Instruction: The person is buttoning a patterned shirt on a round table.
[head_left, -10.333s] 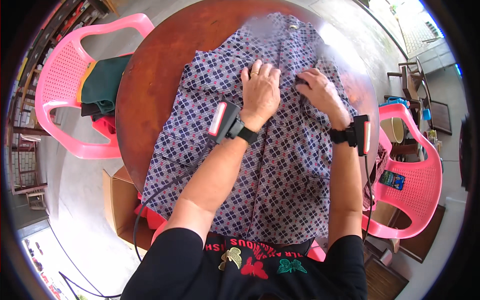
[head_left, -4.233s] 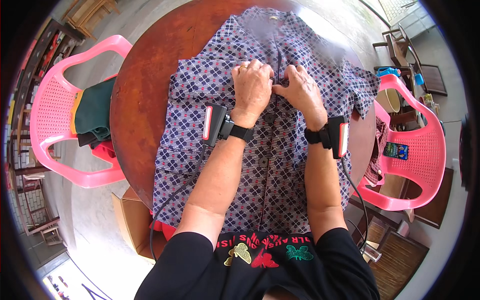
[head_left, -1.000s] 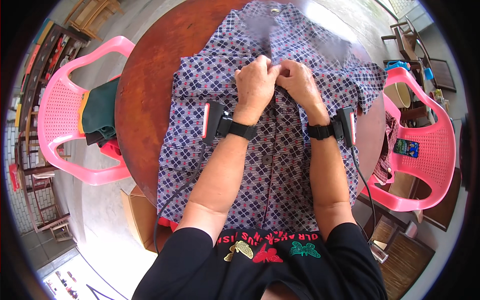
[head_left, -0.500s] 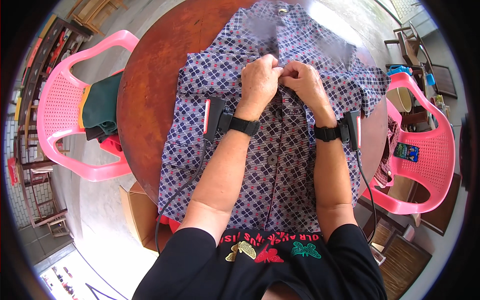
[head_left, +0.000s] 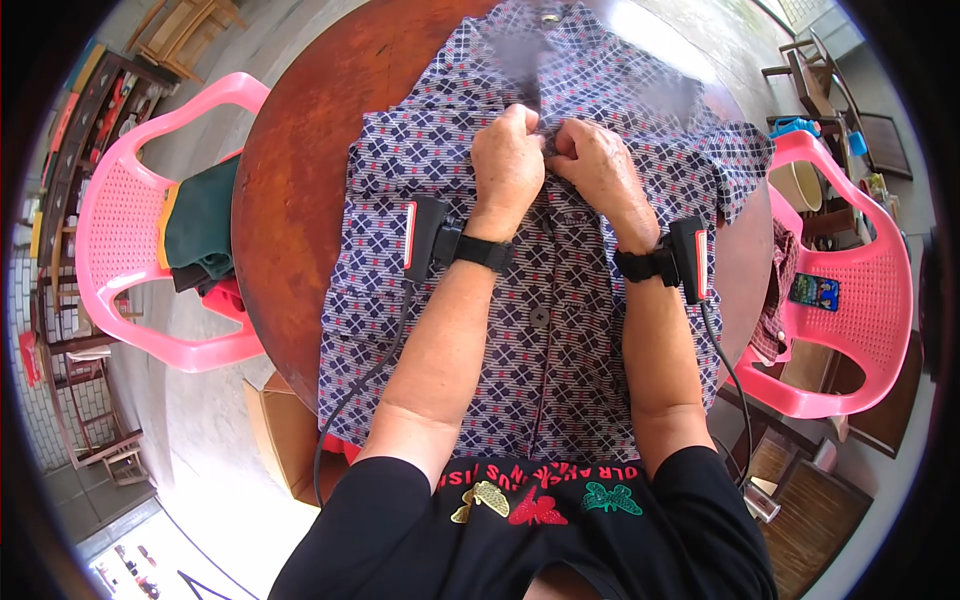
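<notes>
The shirt (head_left: 515, 310) is spread on the table (head_left: 300, 190), and its cloth appears to be pinched near the middle by both the left hand (head_left: 508, 165) and the right hand (head_left: 600, 172), the fingertips being partly hidden. It is likely light, soft, easily creased and best held along the front opening. A box (head_left: 262, 425) is seen at lower left, a bucket (head_left: 800, 188) at right; their contents cannot be made out.
</notes>
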